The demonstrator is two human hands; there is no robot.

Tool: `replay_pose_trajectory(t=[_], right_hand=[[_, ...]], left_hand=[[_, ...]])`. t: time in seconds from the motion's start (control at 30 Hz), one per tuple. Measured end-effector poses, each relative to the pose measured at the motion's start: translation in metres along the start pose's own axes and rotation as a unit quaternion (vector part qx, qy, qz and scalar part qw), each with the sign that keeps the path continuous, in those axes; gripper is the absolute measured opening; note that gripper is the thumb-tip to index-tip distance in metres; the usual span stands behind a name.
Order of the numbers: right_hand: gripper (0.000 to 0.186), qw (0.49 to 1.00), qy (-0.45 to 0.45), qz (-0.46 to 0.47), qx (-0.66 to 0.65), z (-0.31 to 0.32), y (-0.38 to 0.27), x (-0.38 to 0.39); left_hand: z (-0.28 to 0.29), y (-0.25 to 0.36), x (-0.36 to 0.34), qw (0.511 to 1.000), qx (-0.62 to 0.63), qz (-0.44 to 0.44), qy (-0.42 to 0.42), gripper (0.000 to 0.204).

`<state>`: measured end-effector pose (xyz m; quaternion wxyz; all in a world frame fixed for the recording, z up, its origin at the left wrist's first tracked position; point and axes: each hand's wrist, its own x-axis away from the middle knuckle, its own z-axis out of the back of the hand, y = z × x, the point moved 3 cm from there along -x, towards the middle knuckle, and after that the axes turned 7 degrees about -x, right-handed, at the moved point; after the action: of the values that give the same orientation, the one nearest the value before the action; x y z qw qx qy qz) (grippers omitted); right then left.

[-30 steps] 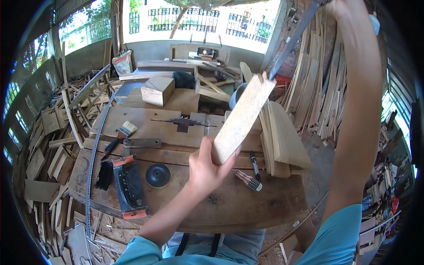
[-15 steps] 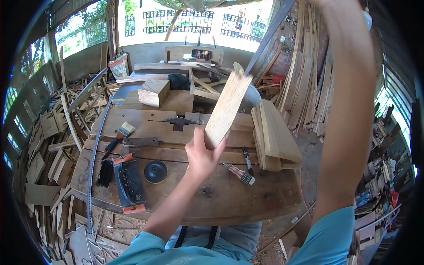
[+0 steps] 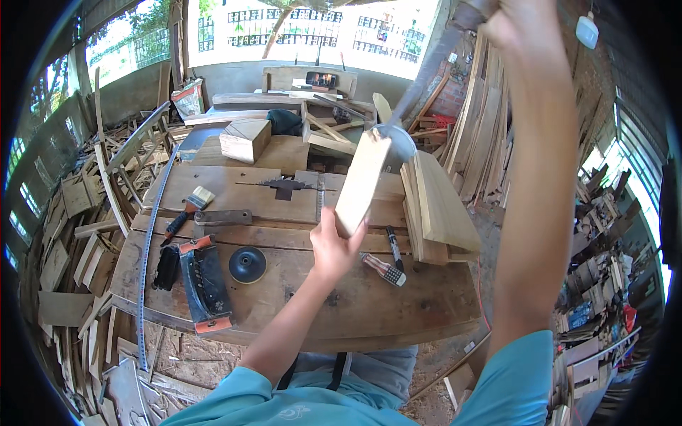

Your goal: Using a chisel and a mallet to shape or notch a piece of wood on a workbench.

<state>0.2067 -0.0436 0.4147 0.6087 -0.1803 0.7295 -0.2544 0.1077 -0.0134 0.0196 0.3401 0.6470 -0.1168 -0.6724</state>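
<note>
A pale wooden board [image 3: 362,181] slants up over the workbench [image 3: 305,312], its lower end gripped in my left hand [image 3: 334,245]. Up at the top right, my right hand [image 3: 518,32] is blurred, closed around the handle of a long grey metal blade [image 3: 426,71]. The blade slopes down to the board's rough, splintered upper end; whether they touch is hard to tell. On the bench below lie a black round disc [image 3: 247,264], a black-and-orange tool [image 3: 202,277], a paintbrush [image 3: 186,213], a patterned-handled tool [image 3: 383,270] and a black marker-like object [image 3: 394,248].
Stacked boards [image 3: 437,206] sit on the bench's right side, a wooden block [image 3: 245,142] toward the back. A long steel rule [image 3: 153,241] runs along the left. Scrap wood [image 3: 78,263] is piled left and right of the bench; long planks [image 3: 476,128] lean against the right wall.
The board's upper end has shifted left and down since a second ago, and my right hand with the blade has moved left. Both hands keep their grip. The view has shifted slightly.
</note>
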Motion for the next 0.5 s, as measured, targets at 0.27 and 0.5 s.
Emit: replay_pose_trajectory(t=[0.27, 0.5], right_hand=[[0.017, 0.996, 0.033, 0.044, -0.072, 0.002, -0.003, -0.001], [0.025, 0.979, 0.039, -0.067, -0.187, 0.034, 0.026, -0.004]], left_hand=[[0.005, -0.005, 0.003, 1.0, 0.004, 0.003, -0.004, 0.04], [0.002, -0.006, 0.006, 1.0, 0.003, 0.024, -0.013, 0.04]])
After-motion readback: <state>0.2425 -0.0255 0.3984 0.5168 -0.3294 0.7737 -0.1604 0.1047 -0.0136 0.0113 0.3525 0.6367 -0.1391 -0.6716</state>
